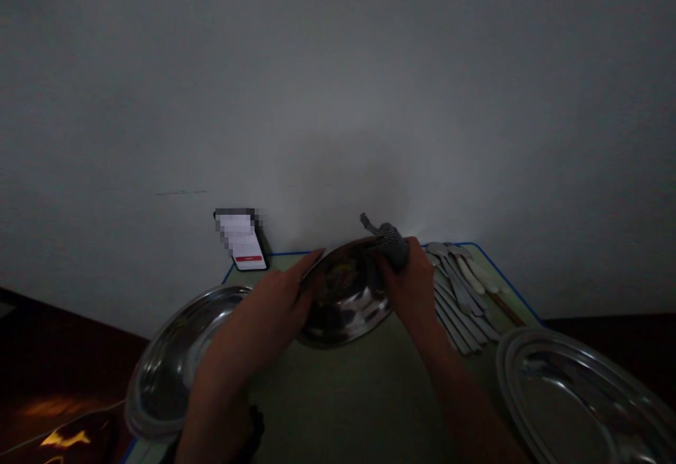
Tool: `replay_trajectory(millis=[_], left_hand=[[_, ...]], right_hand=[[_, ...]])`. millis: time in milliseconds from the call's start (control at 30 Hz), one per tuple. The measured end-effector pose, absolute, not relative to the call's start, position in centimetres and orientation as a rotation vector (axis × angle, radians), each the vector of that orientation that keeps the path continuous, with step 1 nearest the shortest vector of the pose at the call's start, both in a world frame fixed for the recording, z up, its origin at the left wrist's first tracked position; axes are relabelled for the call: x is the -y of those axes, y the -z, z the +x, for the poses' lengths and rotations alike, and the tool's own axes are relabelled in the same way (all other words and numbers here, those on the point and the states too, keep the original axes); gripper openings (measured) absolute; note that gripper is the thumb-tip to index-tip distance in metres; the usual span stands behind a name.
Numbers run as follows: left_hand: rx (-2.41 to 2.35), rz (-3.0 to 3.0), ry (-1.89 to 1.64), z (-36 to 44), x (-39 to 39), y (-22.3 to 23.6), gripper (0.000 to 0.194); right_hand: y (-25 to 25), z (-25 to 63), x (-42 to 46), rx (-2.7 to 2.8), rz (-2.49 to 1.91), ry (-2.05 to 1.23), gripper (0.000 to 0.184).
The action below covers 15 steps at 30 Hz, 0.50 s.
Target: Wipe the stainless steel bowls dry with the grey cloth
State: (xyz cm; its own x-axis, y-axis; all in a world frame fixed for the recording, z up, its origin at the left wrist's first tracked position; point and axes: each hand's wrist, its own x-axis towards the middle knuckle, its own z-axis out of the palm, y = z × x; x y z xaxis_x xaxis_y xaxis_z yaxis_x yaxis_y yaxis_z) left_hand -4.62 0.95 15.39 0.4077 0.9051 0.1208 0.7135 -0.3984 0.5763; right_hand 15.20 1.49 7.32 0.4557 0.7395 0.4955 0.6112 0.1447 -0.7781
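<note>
Gripping a shiny metal dish (pixel 346 312) at a tilt, the person has both hands raised just above the table (pixel 348 408). The left hand (pixel 288 298) has its fingers closed on the near-left rim, though most of them sit behind the metal where I can't make them out. On the opposite rim, the right hand (pixel 415 277) clasps a dark, speckled cloth (pixel 393 239) against the dish, one loose end poking up past the fingers; the light is so poor that the cloth could be a knit, but I wouldn't swear to it.

Beyond the left fingers, a phone (pixel 246 242) leans on the wall (pixel 338 84), the upper part of its screen obscured. Below and left of those fingers lies a wide metal basin (pixel 153 372), partly covered by the forearm. Just right of the right fingers, metal cutlery (pixel 459 309) fans out, some ends hidden behind the hand, with pale-handled pieces (pixel 474 274) and brown sticks (pixel 507 309) alongside. Farther right and nearer the person, another metal dish with several rims (pixel 570 408) runs out of sight.
</note>
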Motion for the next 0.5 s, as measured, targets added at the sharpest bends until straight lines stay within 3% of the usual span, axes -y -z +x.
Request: replay_trajectory(millis=[167,267,500], left_hand=[[-1.441,2.104,-0.974,-4.3,-1.8,-15.6,0.043],[-1.426,2.062,-1.081,-3.3,-2.3,-14.8,0.046],[-1.637,2.195,-0.863,-3.8,-2.4,-15.1,0.045]], right_hand=[[-6.2,12.9,-2.0,0.982,-1.416,-0.720,0.046],[-5.6,11.8,-2.1,0.880,-1.283,-0.943,0.047],[-5.2,15.0,-2.5,1.009,-1.404,-0.609,0.037]])
